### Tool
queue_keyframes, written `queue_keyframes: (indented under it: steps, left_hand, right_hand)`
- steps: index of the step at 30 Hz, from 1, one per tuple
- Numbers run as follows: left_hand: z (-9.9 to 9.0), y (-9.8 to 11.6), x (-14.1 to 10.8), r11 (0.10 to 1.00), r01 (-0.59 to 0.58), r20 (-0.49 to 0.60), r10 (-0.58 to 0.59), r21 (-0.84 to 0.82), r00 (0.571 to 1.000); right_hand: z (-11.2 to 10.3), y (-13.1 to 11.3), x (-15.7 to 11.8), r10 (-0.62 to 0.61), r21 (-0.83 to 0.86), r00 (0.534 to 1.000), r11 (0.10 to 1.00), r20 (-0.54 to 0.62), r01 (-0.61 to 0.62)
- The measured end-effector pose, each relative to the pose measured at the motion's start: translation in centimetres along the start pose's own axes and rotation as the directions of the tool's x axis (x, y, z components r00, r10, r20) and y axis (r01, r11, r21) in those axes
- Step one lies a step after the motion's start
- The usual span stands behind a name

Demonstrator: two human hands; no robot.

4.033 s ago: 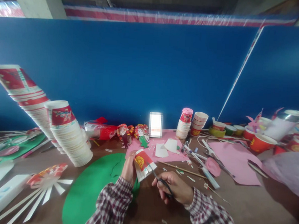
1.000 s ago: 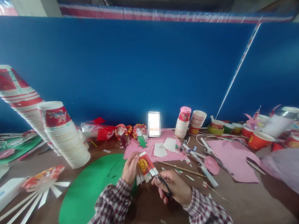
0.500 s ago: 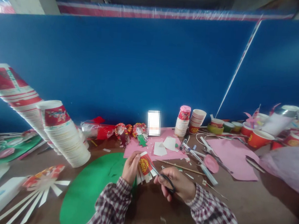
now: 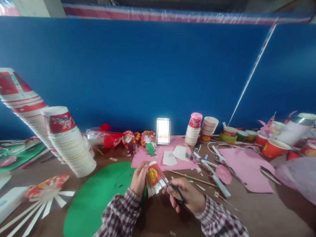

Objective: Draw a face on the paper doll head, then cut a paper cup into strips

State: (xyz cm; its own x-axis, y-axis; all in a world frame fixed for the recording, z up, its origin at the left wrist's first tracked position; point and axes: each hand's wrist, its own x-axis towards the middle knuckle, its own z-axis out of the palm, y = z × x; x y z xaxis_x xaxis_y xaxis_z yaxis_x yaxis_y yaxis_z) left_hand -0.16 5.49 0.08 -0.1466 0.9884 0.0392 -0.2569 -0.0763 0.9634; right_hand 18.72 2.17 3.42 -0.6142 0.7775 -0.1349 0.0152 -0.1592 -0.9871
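Note:
My left hand (image 4: 139,179) is closed around a red and white paper cup (image 4: 153,175) with a yellow print. Its side is slit into strips that hang toward me. My right hand (image 4: 188,194) grips black-handled scissors (image 4: 179,194), whose blades lie against the cup's red side, pointing up and left. Under my left forearm spreads a round green sheet (image 4: 90,200). A cut cup (image 4: 48,190) with white strips fanned out lies at the left.
Tall stacks of paper cups (image 4: 69,145) lean at the left. Shorter cup stacks (image 4: 193,131) stand at the back. Pink sheets (image 4: 250,173), white paper pieces (image 4: 169,158), pens and a thin stick (image 4: 194,178) lie beyond my hands. Orange cups (image 4: 275,147) stand at the right.
The cup has turned slightly in my left hand, so more of its red side and strips show. The scissors stay against it, and my hands have hardly moved.

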Motion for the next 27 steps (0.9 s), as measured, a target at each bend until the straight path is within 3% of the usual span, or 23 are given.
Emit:
queue_keyframes:
  steps: [11,27]
  left_hand:
    - [0.0,0.0,0.0,1.0,-0.02,0.007,0.02,0.024,1.0]
    - [-0.2,0.6,-0.1,0.976,-0.144,0.079,0.132,0.163,0.988]
  right_hand:
    - [0.2,-0.4,-0.1,0.017,0.002,0.999,1.0,-0.029,-0.017]
    - [-0.8,-0.8,-0.5,0.04,0.044,0.999,0.998,-0.033,-0.039]
